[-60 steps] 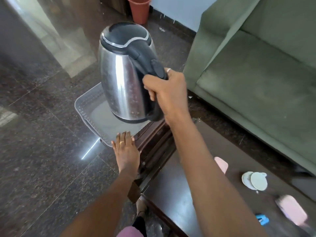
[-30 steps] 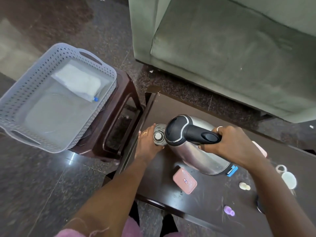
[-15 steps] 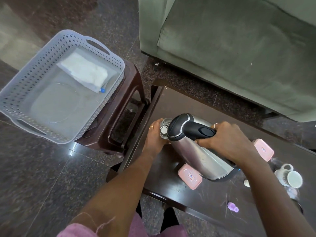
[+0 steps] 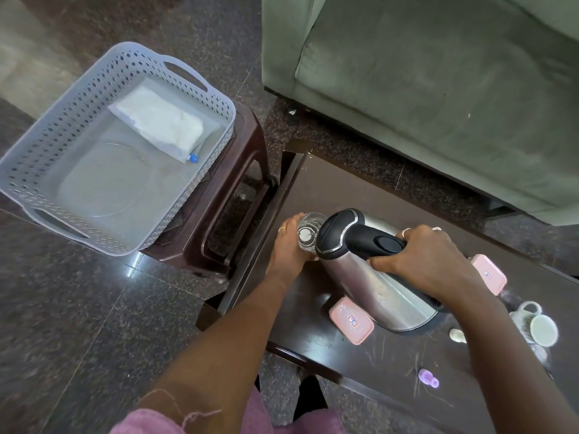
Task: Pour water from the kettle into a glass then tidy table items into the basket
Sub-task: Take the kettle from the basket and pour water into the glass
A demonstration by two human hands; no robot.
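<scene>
A steel kettle (image 4: 379,286) with a black lid and handle is tilted leftward over a clear glass (image 4: 307,234) near the left end of the dark table (image 4: 354,189). My right hand (image 4: 429,261) grips the kettle's black handle. My left hand (image 4: 289,245) holds the glass from its left side. The kettle's spout sits at the glass rim. A grey perforated basket (image 4: 72,111) stands on a brown stool (image 4: 219,214) left of the table, with a white pouch (image 4: 159,123) inside.
On the table lie two pink lidded boxes (image 4: 351,321) (image 4: 488,274), a white cup (image 4: 539,327), a small cream piece (image 4: 456,335) and a purple piece (image 4: 427,377). A green sofa (image 4: 438,89) stands behind the table.
The kettle came from above the basket down to the table and is tilted at the glass. My left hand moved from the stool to the glass. The view shifted slightly.
</scene>
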